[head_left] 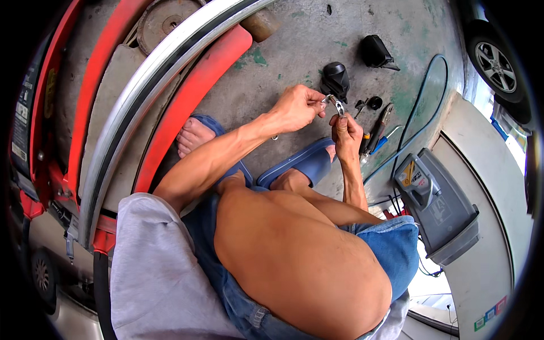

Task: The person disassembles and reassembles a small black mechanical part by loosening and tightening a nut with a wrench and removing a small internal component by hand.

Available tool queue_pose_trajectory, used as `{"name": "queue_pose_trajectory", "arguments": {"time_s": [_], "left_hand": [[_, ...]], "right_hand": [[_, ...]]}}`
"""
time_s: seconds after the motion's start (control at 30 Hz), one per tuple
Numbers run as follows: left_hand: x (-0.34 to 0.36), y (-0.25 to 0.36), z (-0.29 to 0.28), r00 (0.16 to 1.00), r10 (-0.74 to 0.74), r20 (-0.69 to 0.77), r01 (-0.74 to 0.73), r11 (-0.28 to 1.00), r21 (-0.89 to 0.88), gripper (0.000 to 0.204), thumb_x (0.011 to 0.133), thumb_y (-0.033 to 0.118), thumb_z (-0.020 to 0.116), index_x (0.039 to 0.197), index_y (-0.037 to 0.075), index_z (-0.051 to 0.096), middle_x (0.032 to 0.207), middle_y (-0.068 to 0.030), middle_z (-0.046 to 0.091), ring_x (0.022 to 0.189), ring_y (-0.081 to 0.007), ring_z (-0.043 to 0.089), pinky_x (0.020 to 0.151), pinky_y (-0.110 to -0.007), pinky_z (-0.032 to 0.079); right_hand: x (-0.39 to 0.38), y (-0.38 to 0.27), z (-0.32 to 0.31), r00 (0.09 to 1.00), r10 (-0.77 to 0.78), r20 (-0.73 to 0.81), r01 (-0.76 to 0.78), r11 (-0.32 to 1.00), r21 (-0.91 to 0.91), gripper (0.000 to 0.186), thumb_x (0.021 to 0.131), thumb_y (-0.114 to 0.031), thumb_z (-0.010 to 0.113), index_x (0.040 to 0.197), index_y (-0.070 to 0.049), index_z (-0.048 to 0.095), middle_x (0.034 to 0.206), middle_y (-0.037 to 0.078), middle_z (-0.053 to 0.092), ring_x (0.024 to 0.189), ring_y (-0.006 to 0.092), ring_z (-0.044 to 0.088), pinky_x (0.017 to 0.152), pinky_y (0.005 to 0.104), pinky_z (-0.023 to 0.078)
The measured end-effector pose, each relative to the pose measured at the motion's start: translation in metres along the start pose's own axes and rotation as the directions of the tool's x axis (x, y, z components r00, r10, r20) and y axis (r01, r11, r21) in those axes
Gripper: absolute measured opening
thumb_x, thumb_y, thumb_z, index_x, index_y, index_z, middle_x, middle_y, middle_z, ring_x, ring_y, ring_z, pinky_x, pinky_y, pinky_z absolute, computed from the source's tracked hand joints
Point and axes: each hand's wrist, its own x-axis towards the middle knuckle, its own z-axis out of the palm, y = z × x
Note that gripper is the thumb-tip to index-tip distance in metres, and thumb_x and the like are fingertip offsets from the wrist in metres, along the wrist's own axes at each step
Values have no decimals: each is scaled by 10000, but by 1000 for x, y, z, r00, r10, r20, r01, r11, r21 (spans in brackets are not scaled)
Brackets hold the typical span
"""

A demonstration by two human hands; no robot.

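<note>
In front of my feet, both hands meet over the concrete floor. My right hand (pixel 347 135) is closed, with thumb and fingers gripping the lower end of a small shiny metal part (pixel 338 106). From the left, my left hand (pixel 299 107) pinches at the upper end of that part; its fingertips hide what exactly they hold. Just beyond the hands lies a black, tapered cover-like piece (pixel 335 79). A second black hollow piece (pixel 376 52) lies farther off to the right.
Right of my hands lie a small round black cap (pixel 374 102), pliers (pixel 385 116) and a blue-handled tool (pixel 387 139). A blue hose (pixel 436 73) curves past them. A grey case (pixel 439 209) stands at the right; red metal beams (pixel 192 107) rise at the left. Blue sandals (pixel 297 164) are on my feet.
</note>
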Motion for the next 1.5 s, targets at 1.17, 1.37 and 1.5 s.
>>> {"name": "queue_pose_trajectory", "arguments": {"time_s": [1.17,1.37,1.5], "left_hand": [[24,-4,29,996,-9,90,15,998,-56,301,927,113,593,1167,-68,621,814,-63,699,596,-75,533,548,-242,463],[31,10,22,988,15,153,-42,983,181,257,898,77,589,1114,-45,659,812,-57,706,612,-75,548,558,-257,472],[33,23,22,990,-8,143,-32,962,270,243,887,63,588,1092,-38,672,812,-45,707,630,-81,558,581,-257,474]], "right_hand": [[2,17,-44,995,-98,14,99,979,-178,519,984,-468,489,782,-1,592,525,-41,403,476,56,343,452,257,243],[6,17,-51,995,-84,57,93,979,-180,525,986,-467,483,768,-1,588,515,-30,405,470,65,358,450,261,253],[8,20,-52,996,-83,44,88,985,-147,528,987,-470,477,764,-4,585,513,-30,407,469,67,364,448,261,261]]}}
